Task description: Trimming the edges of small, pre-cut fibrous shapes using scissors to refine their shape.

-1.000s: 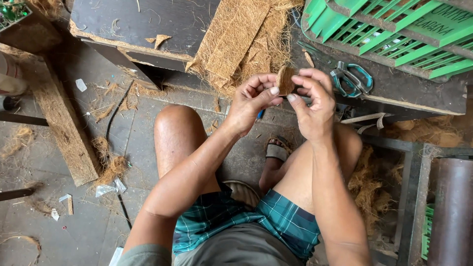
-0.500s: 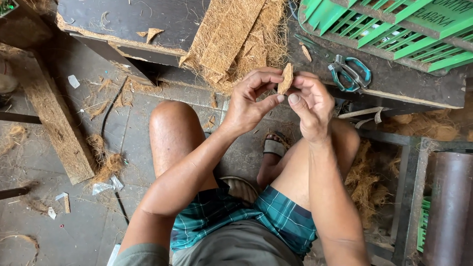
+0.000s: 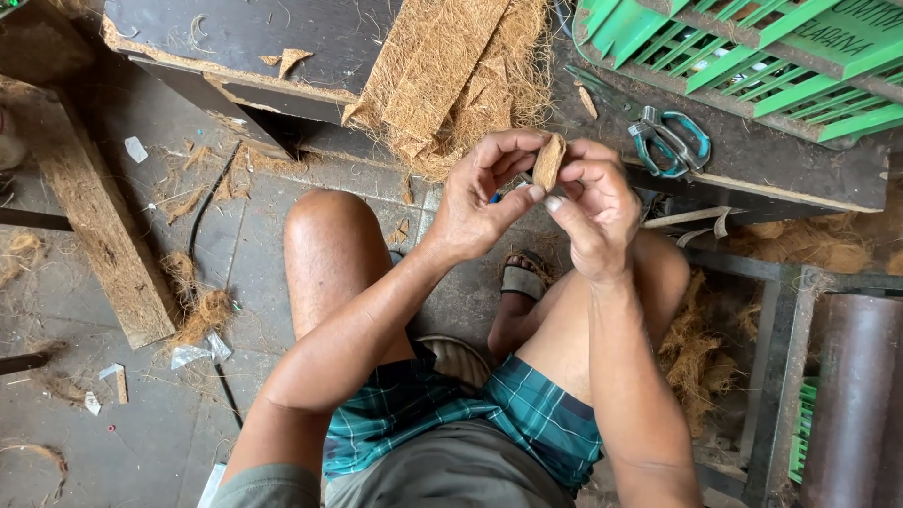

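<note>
Workbench [image 3: 282,38], dark and scuffed, is my landmark; it runs across the far side above my knees. On its right end stands a green slatted crate [image 3: 752,56]. Near the bench's middle, a sheet of coconut fibre matting [image 3: 442,75] hangs over the front edge. Just below the crate, on the bench, lie scissors [image 3: 670,141] with teal handles. Short of the bench's front edge, my left hand [image 3: 480,212] and right hand [image 3: 593,212] meet, both pinched shut on a small fibre piece [image 3: 548,162] held upright between fingertips; something blue shows behind it, perhaps a tool.
</note>
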